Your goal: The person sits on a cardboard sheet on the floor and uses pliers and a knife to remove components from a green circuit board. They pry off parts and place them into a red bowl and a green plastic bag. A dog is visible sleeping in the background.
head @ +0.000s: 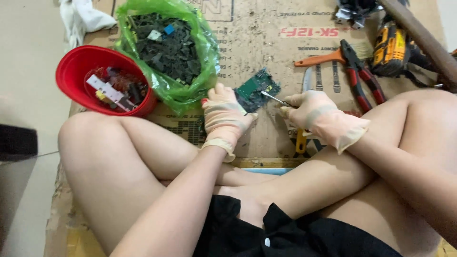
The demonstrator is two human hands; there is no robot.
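My left hand (223, 116), in a beige glove, holds a small green circuit board (257, 89) by its near edge against the cardboard sheet (266, 43). My right hand (323, 119), also gloved, grips a thin metal tool (275, 99) whose tip touches the board. I sit cross-legged on the floor, knees to either side of the hands.
A green plastic bag (167, 52) full of dark board scraps stands left of the board. A red bowl (76, 66) with mixed small parts is further left. Red-handled pliers (360, 76), an orange-handled tool (319, 59), a yellow-black power tool (390, 47) and a white cloth (83, 16) lie around.
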